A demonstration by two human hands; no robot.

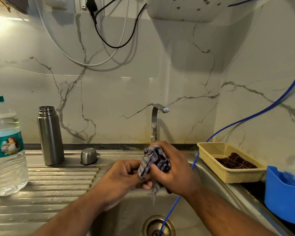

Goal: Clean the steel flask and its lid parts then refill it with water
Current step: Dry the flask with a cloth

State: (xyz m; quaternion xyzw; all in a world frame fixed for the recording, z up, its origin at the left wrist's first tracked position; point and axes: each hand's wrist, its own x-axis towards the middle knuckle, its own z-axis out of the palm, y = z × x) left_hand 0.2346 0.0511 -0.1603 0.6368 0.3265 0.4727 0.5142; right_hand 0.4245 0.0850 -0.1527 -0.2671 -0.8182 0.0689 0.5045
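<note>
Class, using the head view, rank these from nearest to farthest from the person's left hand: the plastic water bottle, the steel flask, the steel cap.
1. Steel cap, on the ledge just left of the left hand.
2. Steel flask, upright, farther left.
3. Plastic water bottle, at the far left edge.

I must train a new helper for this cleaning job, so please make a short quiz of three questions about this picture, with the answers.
1. True or false: the steel flask stands upright with its mouth uncovered.
2. What do the left hand and the right hand grip together over the sink? A) a sponge B) a checked cloth C) a spoon
3. Fill the gap: the steel cap stands to the ___ of the flask, not touching it.
Key: 1 true; 2 B; 3 right.
</note>
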